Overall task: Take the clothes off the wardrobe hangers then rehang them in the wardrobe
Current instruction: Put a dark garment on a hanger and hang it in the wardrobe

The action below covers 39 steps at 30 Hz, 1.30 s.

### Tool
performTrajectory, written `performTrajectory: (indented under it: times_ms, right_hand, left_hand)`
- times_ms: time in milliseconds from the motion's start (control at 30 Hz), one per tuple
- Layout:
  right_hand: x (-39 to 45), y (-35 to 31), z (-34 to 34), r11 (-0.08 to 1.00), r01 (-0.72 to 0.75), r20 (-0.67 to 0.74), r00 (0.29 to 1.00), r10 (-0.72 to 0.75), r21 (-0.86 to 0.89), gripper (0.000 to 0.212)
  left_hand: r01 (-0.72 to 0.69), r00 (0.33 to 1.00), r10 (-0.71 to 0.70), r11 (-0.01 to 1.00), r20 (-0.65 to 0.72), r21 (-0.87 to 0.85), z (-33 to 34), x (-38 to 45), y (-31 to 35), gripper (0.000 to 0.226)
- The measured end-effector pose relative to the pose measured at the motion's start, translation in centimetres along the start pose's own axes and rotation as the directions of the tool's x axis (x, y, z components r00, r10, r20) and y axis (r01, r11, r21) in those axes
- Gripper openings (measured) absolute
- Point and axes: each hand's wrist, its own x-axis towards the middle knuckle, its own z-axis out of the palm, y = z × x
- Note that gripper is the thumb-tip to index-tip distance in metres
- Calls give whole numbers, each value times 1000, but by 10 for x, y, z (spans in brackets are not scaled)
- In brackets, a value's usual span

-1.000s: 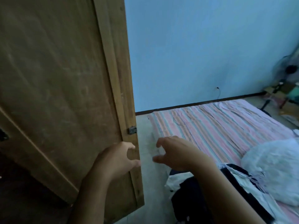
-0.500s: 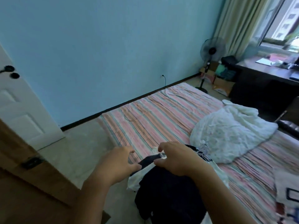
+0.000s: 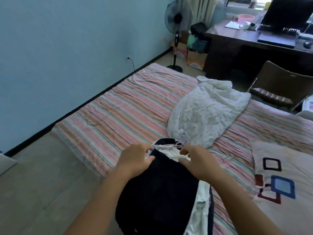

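Observation:
A black garment (image 3: pixel 157 192) lies on top of a pile at the near edge of the striped bed (image 3: pixel 118 116), with a white garment (image 3: pixel 201 200) under it. Pale hangers (image 3: pixel 179 143) with thin hooks stick out at the pile's far end. My left hand (image 3: pixel 135 160) pinches the black garment's top left corner between thumb and fingers. Beside the hanger hooks, my right hand (image 3: pixel 198 161) pinches the garment's top right edge. The wardrobe is out of view.
A crumpled white blanket (image 3: pixel 206 112) lies just beyond the pile. A quilt with coloured squares (image 3: pixel 279 175) covers the bed at right. A standing fan (image 3: pixel 177 19), boxes, a dark desk (image 3: pixel 254 39) and a chair (image 3: pixel 279 85) stand at the back. Bare floor lies at left.
The view has swung right from the wooden wardrobe door to the bed. Both hands have come down onto the clothes pile and closed on the black garment's top edge.

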Motion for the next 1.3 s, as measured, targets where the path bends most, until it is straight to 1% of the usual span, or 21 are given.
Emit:
performTrajectory:
  times_ms: [67, 133, 233, 267, 333, 400, 600, 733, 833, 900, 967, 1033, 1167, 1233, 1300]
  right_hand:
    - [18, 25, 4, 999, -39, -29, 999, 40, 29, 32]
    - [36, 52, 12, 997, -79, -26, 997, 79, 26, 31]
    - [67, 92, 28, 992, -127, 15, 992, 127, 27, 30]
    - [77, 106, 35, 989, -146, 27, 989, 145, 32, 29]
    - [98, 134, 51, 981, -193, 49, 980, 191, 34, 30]
    - [115, 162, 71, 969, -246, 88, 966, 242, 34, 31]
    - [173, 242, 148, 923, -378, 200, 912, 359, 68, 26]
    - [216, 285, 205, 899, -428, 182, 895, 408, 92, 32]
    - [242, 307, 243, 899, -435, 143, 895, 423, 59, 28]
    - [253, 318, 265, 898, -439, 154, 890, 429, 40, 27]
    - [260, 327, 286, 899, -437, 195, 885, 423, 36, 30]
    - [265, 332, 301, 900, -432, 216, 885, 411, 55, 33]
    - [271, 336, 316, 896, -438, 149, 892, 426, 65, 30]
    - [275, 337, 319, 896, -439, 156, 892, 424, 74, 28]
    - [280, 338, 319, 885, -453, 150, 887, 436, 107, 22]
  left_hand:
    - [-2, 999, 1, 1000, 35, 10, 20, 34, 4, 33]
    - [16, 997, -15, 1000, 77, -11, 42, 66, 9, 30]
    - [56, 977, -37, 995, 211, -85, 82, 106, 9, 30]
    - [68, 962, -44, 995, 268, -79, 97, 118, 5, 32]
    - [76, 932, -65, 997, 357, -16, 125, 142, -7, 35]
    - [75, 915, -88, 996, 394, 47, 151, 164, -20, 37]
    - [152, 922, -171, 985, 349, 80, 224, 242, -58, 40]
    - [148, 939, -179, 981, 295, 122, 275, 303, -84, 39]
    - [119, 950, -160, 979, 267, 165, 309, 338, -96, 43]
    - [102, 953, -149, 978, 263, 184, 328, 356, -102, 47]
    - [80, 946, -143, 973, 293, 217, 345, 368, -106, 51]
    - [50, 943, -126, 968, 309, 244, 357, 376, -110, 49]
    - [45, 944, -123, 966, 305, 253, 369, 383, -116, 42]
    - [29, 953, -101, 969, 286, 245, 373, 382, -119, 40]
    - [52, 964, -104, 976, 245, 210, 375, 380, -121, 40]
